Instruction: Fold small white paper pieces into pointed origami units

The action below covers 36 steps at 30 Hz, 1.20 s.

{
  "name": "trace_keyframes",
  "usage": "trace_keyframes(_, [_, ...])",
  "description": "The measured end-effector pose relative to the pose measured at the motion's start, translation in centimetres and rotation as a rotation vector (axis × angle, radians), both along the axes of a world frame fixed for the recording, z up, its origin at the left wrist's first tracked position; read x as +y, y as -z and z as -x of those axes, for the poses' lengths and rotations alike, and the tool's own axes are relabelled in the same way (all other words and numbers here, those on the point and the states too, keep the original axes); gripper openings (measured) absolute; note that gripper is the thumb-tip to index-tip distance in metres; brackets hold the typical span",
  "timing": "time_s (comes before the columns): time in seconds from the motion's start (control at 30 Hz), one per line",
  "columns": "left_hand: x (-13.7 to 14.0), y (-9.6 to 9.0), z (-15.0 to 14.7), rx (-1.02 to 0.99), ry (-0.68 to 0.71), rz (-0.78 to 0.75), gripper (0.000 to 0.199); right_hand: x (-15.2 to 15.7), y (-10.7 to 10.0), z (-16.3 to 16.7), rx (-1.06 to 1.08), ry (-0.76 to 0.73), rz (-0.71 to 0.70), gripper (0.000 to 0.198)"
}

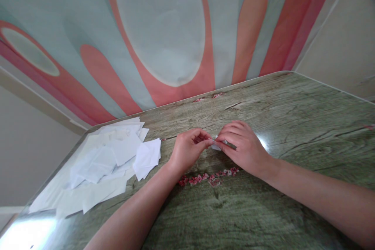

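Between my two hands is a small piece of white paper [216,147], mostly covered by my fingers. My left hand [190,146] pinches its left side between thumb and forefinger. From the right, my right hand [241,144] grips the same paper, its fingers curled over the top and the thumb beneath. The fingertips of both hands nearly meet just above the tabletop. How the paper is folded cannot be made out.
A spread heap of white paper sheets [96,164] covers the table's left side, with a smaller stack of paper squares [147,157] at its right edge. The wood-grain table [307,125] has printed pink flowers. A patterned curtain-like backdrop [158,27] stands behind the far edge.
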<state>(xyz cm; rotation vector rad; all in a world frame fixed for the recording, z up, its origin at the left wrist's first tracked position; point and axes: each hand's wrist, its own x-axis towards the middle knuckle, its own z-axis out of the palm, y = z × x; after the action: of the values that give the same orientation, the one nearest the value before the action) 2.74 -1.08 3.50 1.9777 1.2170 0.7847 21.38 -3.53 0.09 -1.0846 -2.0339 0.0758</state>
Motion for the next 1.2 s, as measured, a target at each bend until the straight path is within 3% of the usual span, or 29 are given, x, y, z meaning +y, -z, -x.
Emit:
trace_keyframes(0.1, [0.3, 0.7, 0.1, -0.128, 0.014, 0.134, 0.009, 0.0, 0.1, 0.0, 0.016, -0.003, 0.005, 0.009])
trace_keyframes(0.2, [0.6, 1.1, 0.3, -0.185, 0.026, 0.156, 0.012, 0.1, 0.2, 0.0, 0.016, -0.006, 0.006, 0.009])
trace_keyframes(0.3, [0.6, 1.0, 0.4, -0.158, 0.057, 0.073, 0.014, 0.1, 0.3, 0.0, 0.009, -0.006, 0.009, 0.009])
trace_keyframes(0.47, [0.3, 0.3, 0.6, 0.08, 0.12, -0.282, 0.004, 0.1, 0.3, -0.1, 0.0, -0.01, 0.02, 0.006])
trace_keyframes(0.6, [0.2, 0.3, 0.8, 0.195, 0.188, -0.424, 0.007, 0.1, 0.3, 0.0, -0.002, -0.014, 0.016, 0.007])
trace_keyframes(0.87, [0.3, 0.8, 1.3, 0.439, 0.265, -0.515, 0.014, 0.0, 0.4, 0.0, -0.006, -0.025, 0.031, 0.009])
trace_keyframes(1.07, [0.5, 0.4, 1.3, 0.265, 0.281, -0.472, 0.015, 0.1, 0.4, 0.0, 0.002, -0.024, 0.046, 0.01])
trace_keyframes(1.2, [1.3, 0.9, 1.6, 0.254, 0.294, -0.423, 0.015, 0.7, 0.5, -0.7, 0.011, -0.071, 0.079, 0.014])
